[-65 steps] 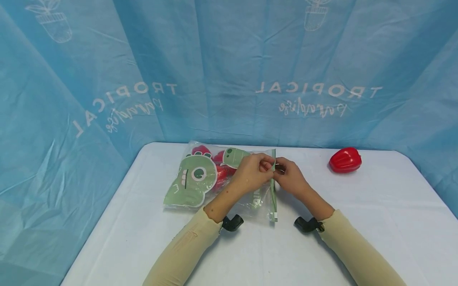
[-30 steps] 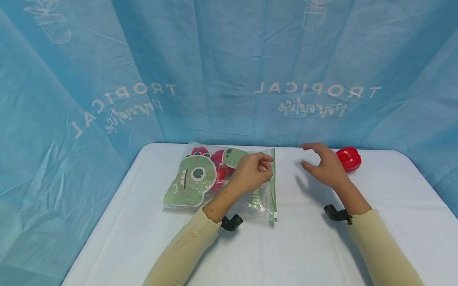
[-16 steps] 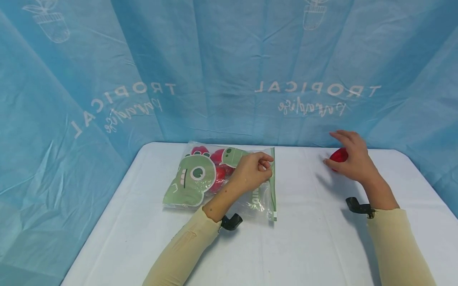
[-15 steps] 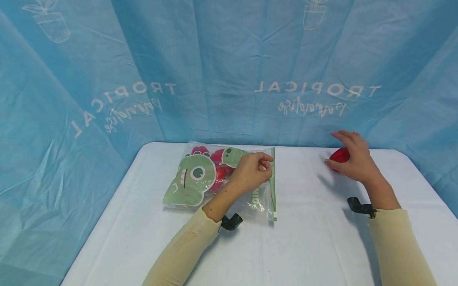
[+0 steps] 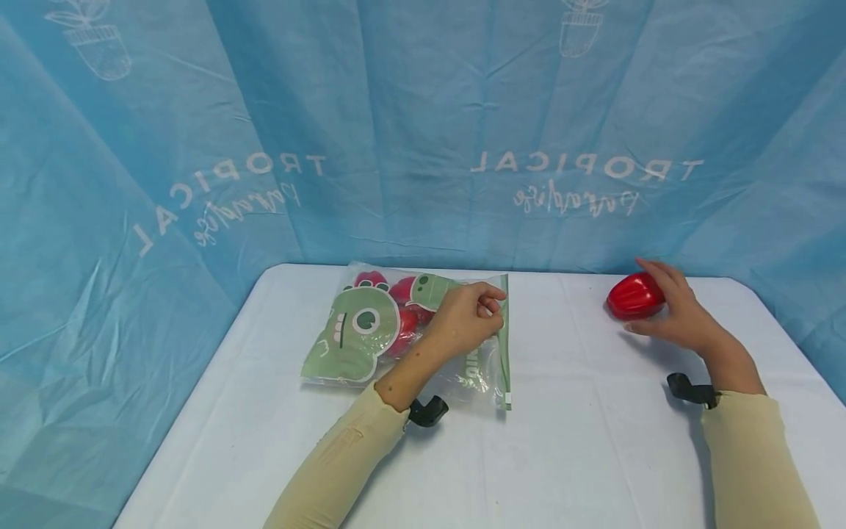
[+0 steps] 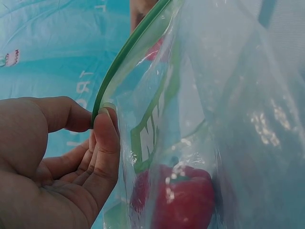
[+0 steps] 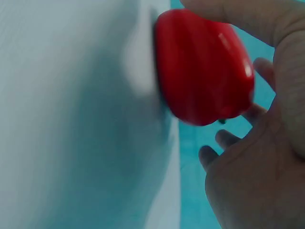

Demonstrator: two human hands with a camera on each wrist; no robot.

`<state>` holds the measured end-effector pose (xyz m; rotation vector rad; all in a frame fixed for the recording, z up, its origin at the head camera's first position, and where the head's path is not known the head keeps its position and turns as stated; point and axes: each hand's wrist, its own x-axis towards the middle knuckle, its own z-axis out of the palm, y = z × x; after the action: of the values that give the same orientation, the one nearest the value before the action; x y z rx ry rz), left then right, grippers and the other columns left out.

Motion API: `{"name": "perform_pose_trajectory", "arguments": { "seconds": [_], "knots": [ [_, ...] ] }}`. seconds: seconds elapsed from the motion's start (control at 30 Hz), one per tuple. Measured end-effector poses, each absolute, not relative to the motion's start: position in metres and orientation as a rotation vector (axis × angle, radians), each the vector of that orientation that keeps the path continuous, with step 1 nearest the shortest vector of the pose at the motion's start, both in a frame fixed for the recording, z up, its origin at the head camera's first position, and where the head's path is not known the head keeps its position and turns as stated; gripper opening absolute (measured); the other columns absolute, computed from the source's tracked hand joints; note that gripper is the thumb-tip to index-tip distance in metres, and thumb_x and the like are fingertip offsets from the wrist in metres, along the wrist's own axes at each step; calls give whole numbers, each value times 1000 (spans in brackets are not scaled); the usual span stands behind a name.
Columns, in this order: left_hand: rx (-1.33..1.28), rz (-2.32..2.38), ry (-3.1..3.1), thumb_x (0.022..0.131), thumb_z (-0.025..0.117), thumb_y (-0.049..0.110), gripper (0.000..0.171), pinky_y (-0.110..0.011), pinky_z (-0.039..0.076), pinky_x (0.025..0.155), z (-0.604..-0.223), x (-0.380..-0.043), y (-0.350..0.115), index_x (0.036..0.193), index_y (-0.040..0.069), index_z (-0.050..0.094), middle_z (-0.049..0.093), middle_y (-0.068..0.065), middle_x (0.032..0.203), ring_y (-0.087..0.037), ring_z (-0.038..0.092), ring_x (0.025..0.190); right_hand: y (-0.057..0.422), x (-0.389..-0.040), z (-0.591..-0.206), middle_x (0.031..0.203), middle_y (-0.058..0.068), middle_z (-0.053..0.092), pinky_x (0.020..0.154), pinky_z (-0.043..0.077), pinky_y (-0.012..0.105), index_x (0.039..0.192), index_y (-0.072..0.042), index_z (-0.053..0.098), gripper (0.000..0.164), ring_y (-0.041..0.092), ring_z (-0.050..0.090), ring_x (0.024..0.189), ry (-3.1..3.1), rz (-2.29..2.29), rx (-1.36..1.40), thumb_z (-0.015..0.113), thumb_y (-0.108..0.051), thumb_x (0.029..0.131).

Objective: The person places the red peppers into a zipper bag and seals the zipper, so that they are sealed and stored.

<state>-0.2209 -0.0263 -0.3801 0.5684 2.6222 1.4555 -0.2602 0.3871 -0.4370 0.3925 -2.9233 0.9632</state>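
Note:
A clear zip bag (image 5: 360,345) with green cartoon prints lies at the table's back left, red bell peppers (image 6: 188,198) visible through its plastic. My left hand (image 5: 463,319) pinches the green edge (image 6: 128,47) of the bag's mouth between thumb and finger, as the left wrist view shows. Farther right, a loose glossy red bell pepper (image 5: 634,296) rests on the table. My right hand (image 5: 681,312) is at its right side, thumb on the near side and fingers on the far side. In the right wrist view those fingers are spread and relaxed around the pepper (image 7: 202,67).
The white-covered table (image 5: 562,441) ends at the back against a blue curtain (image 5: 423,132) with printed lettering. A white slider (image 5: 508,399) sits at the near end of the bag's green strip. Each wrist carries a black camera mount (image 5: 428,411).
My right hand has let go of the bag's edge, travelled right, passed over the loose pepper and drawn back to its right side. My left hand has stayed at the bag.

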Motion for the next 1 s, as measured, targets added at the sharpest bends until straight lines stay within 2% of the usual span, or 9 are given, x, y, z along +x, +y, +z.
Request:
{"name": "perform_pose_trajectory", "arguments": {
  "seconds": [0.1, 0.27, 0.43, 0.73, 0.8, 0.87, 1.0],
  "knots": [
    [574, 1452, 2628, 94, 71, 7, 33, -22, 57, 66, -380, -221, -26, 127, 5, 72, 68, 0, 98, -14, 63, 84, 393, -260, -444, 170, 31, 9, 95, 43, 83, 172, -19, 10, 131, 61, 14, 151, -2924, 1021, 381, 95, -8, 73],
    [582, 1440, 2634, 94, 71, 6, 33, -22, 57, 67, -381, -222, -26, 127, 5, 72, 68, 1, 99, -14, 62, 86, 398, -260, -450, 167, 33, 14, 97, 41, 83, 172, -22, 7, 132, 62, 17, 150, -2887, 1111, 371, 91, 3, 73],
    [586, 1433, 2639, 94, 71, 6, 34, -22, 57, 69, -380, -221, -26, 128, 5, 72, 68, 0, 100, -15, 62, 87, 399, -260, -453, 166, 33, 20, 99, 40, 83, 172, -18, 12, 125, 62, 22, 148, -2859, 1139, 330, 88, 7, 76],
    [596, 1436, 2640, 95, 71, 7, 33, -22, 57, 69, -381, -222, -26, 128, 4, 72, 68, 0, 100, -15, 63, 88, 397, -260, -453, 164, 29, 27, 102, 47, 69, 169, -12, 19, 116, 58, 35, 141, -2868, 1109, 278, 89, 3, 78],
    [596, 1435, 2641, 94, 71, 7, 33, -22, 56, 68, -381, -222, -26, 127, 4, 72, 68, 0, 99, -15, 62, 87, 395, -259, -451, 163, 30, 28, 102, 48, 68, 168, -9, 21, 115, 58, 36, 139, -2871, 1101, 258, 91, 1, 77],
    [598, 1434, 2645, 94, 71, 7, 33, -22, 56, 68, -381, -221, -27, 127, 4, 72, 68, 0, 99, -15, 62, 87, 394, -259, -450, 161, 30, 29, 100, 46, 72, 166, -7, 23, 114, 58, 37, 138, -2871, 1102, 243, 92, -1, 76],
    [606, 1437, 2650, 94, 70, 7, 33, -22, 56, 69, -381, -222, -27, 127, 5, 72, 68, 0, 99, -15, 62, 87, 392, -259, -448, 158, 30, 32, 97, 50, 71, 163, -4, 25, 113, 58, 38, 137, -2872, 1090, 235, 94, -4, 75]
  ]
}}
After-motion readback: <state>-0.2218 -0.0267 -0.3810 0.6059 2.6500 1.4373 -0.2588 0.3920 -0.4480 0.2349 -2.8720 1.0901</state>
